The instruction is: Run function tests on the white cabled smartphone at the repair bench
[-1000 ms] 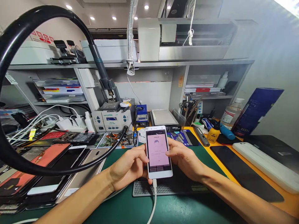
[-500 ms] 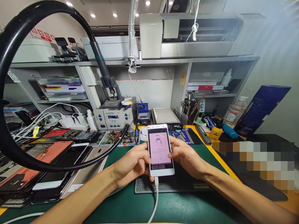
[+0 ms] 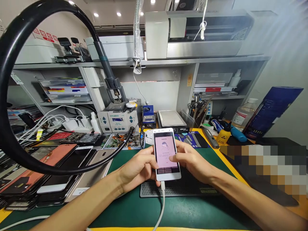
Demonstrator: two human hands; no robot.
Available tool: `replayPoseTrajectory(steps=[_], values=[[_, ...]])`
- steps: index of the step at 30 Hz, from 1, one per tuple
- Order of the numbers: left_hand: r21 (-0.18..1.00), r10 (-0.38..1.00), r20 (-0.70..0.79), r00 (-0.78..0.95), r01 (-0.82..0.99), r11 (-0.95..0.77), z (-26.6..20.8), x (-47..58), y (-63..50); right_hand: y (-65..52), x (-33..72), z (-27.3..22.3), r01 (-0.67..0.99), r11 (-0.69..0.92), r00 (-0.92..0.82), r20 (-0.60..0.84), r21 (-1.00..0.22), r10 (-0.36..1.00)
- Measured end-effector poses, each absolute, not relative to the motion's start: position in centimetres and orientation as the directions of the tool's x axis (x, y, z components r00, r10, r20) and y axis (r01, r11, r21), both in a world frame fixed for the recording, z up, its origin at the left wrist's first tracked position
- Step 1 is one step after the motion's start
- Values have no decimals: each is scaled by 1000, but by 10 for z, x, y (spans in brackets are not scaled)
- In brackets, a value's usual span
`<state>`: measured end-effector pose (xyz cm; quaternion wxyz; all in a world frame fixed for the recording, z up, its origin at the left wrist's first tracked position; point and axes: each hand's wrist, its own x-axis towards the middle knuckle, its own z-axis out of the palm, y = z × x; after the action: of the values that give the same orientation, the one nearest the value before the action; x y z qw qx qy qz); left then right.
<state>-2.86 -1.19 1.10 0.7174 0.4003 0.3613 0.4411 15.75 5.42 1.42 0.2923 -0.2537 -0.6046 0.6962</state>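
Note:
A white smartphone (image 3: 167, 177) is held upright above the bench, its lit screen showing a pink panel with a drawing and small text. My left hand (image 3: 141, 166) is closed round its left edge, thumb by the lower left of the screen. On the other side my right hand (image 3: 191, 157) grips the right edge, and its thumb lies over the middle right of the screen. The fingers behind the phone are mostly hidden. A white cable (image 3: 163, 202) is plugged into the phone's bottom end and runs down toward the near edge of the bench.
Below the phone lies a dark perforated pad (image 3: 154, 192) on a green mat (image 3: 192, 213). Several phones and phone parts (image 3: 81, 179) cover the left side. A thick black hose (image 3: 4, 96) loops across the left. Behind stands a soldering or hot-air station (image 3: 117, 121); a yellow bottle (image 3: 223, 134) is at right.
My right thumb has moved from the screen's right edge inward and slightly up over the panel. The view has shifted slightly; both hands still hold the phone.

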Motion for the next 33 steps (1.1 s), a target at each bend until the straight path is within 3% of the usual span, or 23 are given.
replayPoseTrajectory(steps=[4, 7, 11, 14, 16, 18, 33], values=[[873, 911, -173, 374, -370, 318, 13, -29, -11, 58, 158, 13, -128, -192, -683, -53, -973, 728], [853, 901, -164, 402, -402, 334, 12, -31, -12, 68, 162, 19, -195, -129, -571, 5, -972, 821], [832, 864, -173, 472, -399, 385, 10, -29, -14, 81, 174, 47, -475, -37, -308, 127, -879, 943], [827, 839, -191, 510, -377, 418, 8, -26, -15, 82, 176, 73, -551, -328, -529, 18, -767, 848], [826, 831, -194, 521, -370, 425, 6, -26, -15, 82, 166, 86, -451, -539, -712, -78, -712, 698], [831, 832, -190, 521, -366, 420, 5, -26, -15, 83, 151, 93, -361, -653, -813, -119, -665, 570], [849, 838, -172, 518, -353, 393, 5, -27, -16, 99, 111, 86, -244, -734, -890, -155, -634, 429]])
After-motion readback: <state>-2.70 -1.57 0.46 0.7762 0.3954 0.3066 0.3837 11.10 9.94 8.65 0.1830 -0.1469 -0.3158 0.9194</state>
